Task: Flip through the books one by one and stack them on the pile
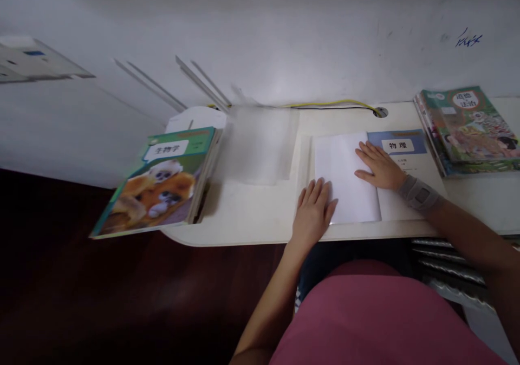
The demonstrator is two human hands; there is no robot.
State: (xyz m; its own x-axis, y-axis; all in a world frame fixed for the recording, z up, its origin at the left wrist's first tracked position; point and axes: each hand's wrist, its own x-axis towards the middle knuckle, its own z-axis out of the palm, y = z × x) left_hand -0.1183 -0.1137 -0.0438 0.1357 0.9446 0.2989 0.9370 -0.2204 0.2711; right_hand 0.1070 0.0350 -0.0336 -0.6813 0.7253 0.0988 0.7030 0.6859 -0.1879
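A book with a blue cover [402,147] lies on the white desk [252,219], and a white sheet or flap [343,178] is folded over its left part. My left hand [313,213] lies flat with fingers stretched on the lower left corner of the white sheet. My right hand [379,165] rests flat across the edge where the sheet meets the blue cover; a grey band wraps that wrist.
A stack of books topped by one with an orange animal cover [160,183] overhangs the desk's left end. A clear plastic sheet [260,143] lies beside it. Another stack of illustrated books [469,129] sits at right. A yellow cable [333,104] runs along the wall.
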